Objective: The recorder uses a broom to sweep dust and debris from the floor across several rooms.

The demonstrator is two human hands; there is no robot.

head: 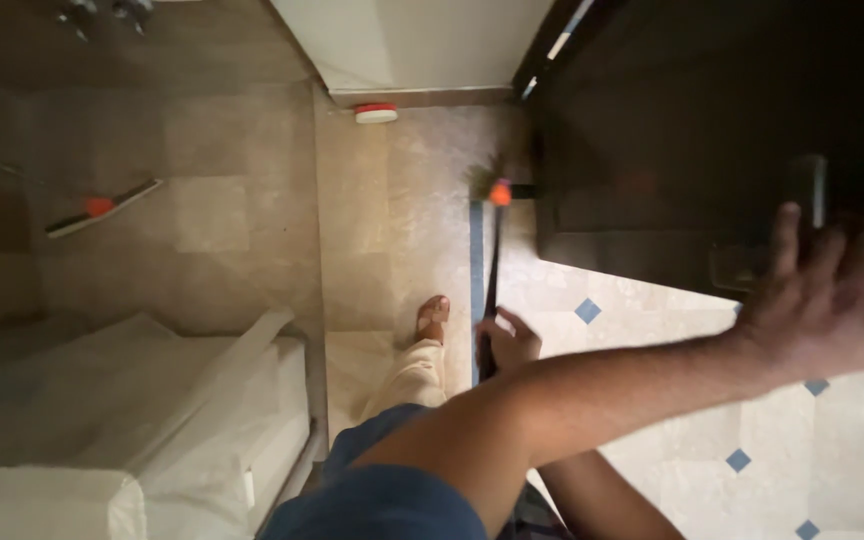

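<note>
At the middle of the frame the right hand [505, 343] has its fingers wrapped around the dark handle of a broom [493, 262], whose orange collar and bristles rest on the pale tiled floor [392, 250] just above, beside a dark door [692, 130]. At the right edge the left hand [832, 290] reaches out, fingers spread wide, against that door. A sandalled foot [432, 318] stands left of the handle.

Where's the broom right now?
In the head view, the broom stands at centre frame on the tiled floor, its handle gripped by one hand, bristles beside the dark door's lower corner.
</note>
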